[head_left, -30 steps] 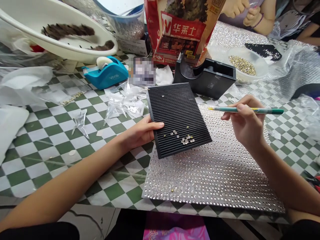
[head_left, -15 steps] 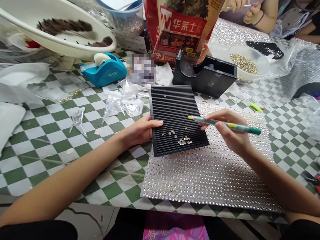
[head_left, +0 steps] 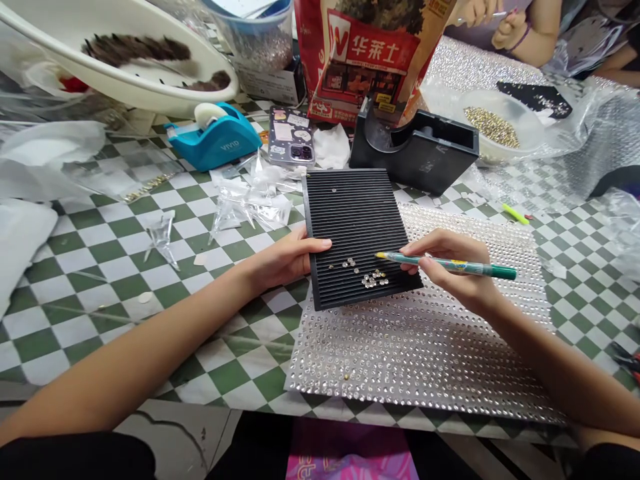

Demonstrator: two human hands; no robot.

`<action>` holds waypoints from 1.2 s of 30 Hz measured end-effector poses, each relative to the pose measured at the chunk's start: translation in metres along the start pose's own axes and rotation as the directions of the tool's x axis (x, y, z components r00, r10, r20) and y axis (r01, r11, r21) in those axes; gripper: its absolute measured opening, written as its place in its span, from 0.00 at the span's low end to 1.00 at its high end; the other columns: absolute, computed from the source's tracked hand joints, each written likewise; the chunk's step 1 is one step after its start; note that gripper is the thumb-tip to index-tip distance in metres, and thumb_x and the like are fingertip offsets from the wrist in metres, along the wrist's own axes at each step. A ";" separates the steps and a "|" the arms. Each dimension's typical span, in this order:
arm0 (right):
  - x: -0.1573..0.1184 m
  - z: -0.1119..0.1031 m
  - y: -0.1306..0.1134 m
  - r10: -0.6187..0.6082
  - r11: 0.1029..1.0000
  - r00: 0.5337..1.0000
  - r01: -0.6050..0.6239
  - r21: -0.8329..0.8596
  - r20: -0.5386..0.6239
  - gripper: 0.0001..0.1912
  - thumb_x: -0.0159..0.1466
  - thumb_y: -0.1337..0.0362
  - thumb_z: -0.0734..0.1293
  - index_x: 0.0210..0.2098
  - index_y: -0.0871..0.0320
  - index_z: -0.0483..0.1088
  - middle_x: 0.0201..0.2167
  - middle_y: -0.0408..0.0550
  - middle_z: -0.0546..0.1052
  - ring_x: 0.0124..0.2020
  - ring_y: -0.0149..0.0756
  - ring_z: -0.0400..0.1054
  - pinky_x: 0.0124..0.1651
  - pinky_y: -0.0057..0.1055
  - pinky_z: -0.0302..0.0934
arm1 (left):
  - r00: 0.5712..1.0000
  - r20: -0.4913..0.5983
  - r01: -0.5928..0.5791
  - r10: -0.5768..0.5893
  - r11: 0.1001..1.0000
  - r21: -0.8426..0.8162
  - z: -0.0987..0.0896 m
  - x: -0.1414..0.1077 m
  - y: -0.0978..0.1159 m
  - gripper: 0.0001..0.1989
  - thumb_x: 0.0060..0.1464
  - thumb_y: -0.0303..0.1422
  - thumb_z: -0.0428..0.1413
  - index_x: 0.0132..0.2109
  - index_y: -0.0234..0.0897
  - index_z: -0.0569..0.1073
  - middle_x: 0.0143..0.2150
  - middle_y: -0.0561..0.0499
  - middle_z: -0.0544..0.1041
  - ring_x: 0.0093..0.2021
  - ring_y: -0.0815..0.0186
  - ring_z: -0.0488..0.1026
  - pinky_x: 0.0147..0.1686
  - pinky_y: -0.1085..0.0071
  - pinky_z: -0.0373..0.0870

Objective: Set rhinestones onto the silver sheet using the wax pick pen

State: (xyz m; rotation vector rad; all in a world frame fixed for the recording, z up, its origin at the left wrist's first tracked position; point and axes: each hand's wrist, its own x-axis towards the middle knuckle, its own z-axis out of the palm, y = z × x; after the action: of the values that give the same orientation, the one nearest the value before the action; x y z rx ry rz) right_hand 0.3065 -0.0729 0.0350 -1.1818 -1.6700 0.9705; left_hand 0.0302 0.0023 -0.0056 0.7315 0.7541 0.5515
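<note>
My left hand (head_left: pixel 293 257) grips the left edge of a black ridged tray (head_left: pixel 355 213), thumb on top and fingers beneath. Several clear rhinestones (head_left: pixel 375 279) lie in the grooves near its lower end, and a single one sits near the top. Between the thumb and fingers of my right hand (head_left: pixel 453 267) is a green pen-shaped picker (head_left: pixel 445 263) with a yellow tip. That tip is at the tray surface, just above the rhinestones. Under the tray's lower right part spreads a sheet covered with rows of rhinestones (head_left: pixel 425 360).
Behind the tray stand a black tape dispenser (head_left: pixel 425 157), a blue tape dispenser (head_left: pixel 217 140), a phone (head_left: pixel 291 137) and a red paper bag (head_left: pixel 370 60). A bowl of gold beads (head_left: pixel 530 130) is at right. Another person's hands (head_left: pixel 500 23) work at the far side.
My right hand has lowered the picker, bringing its yellow tip down closer to the rhinestones. The whole view has shifted slightly; my left hand keeps its hold on the tray.
</note>
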 end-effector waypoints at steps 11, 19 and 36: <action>-0.003 -0.003 0.004 -0.046 0.999 0.999 0.046 -0.014 0.011 0.03 0.65 0.64 0.72 0.37 0.52 0.80 0.32 0.45 0.84 0.31 0.37 0.80 0.36 0.36 0.76 | 1.000 -0.005 0.004 -0.004 1.000 -0.011 -0.001 0.001 0.000 0.26 0.50 0.29 0.70 0.56 0.34 0.77 0.54 0.40 0.86 0.53 0.52 0.84 0.43 0.71 0.85; -0.004 -0.002 0.004 -0.070 0.991 0.997 0.071 -0.116 0.018 0.04 0.63 0.66 0.71 0.36 0.51 0.79 0.33 0.45 0.85 0.36 0.40 0.81 0.39 0.38 0.77 | 1.000 0.011 -0.012 0.012 1.000 0.017 -0.002 0.002 -0.001 0.22 0.54 0.29 0.67 0.56 0.33 0.78 0.54 0.39 0.85 0.54 0.52 0.84 0.46 0.70 0.84; -0.005 0.002 0.003 -0.144 0.974 0.990 0.143 -0.174 0.004 0.07 0.64 0.69 0.69 0.38 0.52 0.79 0.34 0.44 0.85 0.36 0.38 0.82 0.36 0.34 0.76 | 0.999 0.034 -0.026 0.025 0.999 0.018 -0.001 0.002 -0.002 0.21 0.54 0.30 0.68 0.55 0.32 0.79 0.54 0.39 0.86 0.52 0.52 0.85 0.45 0.70 0.84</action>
State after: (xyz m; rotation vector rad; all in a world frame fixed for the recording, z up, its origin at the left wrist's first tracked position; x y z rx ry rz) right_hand 0.3069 -0.0776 0.0308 -1.1576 -1.8358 0.7411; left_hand 0.0306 0.0030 -0.0086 0.7669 0.7202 0.5550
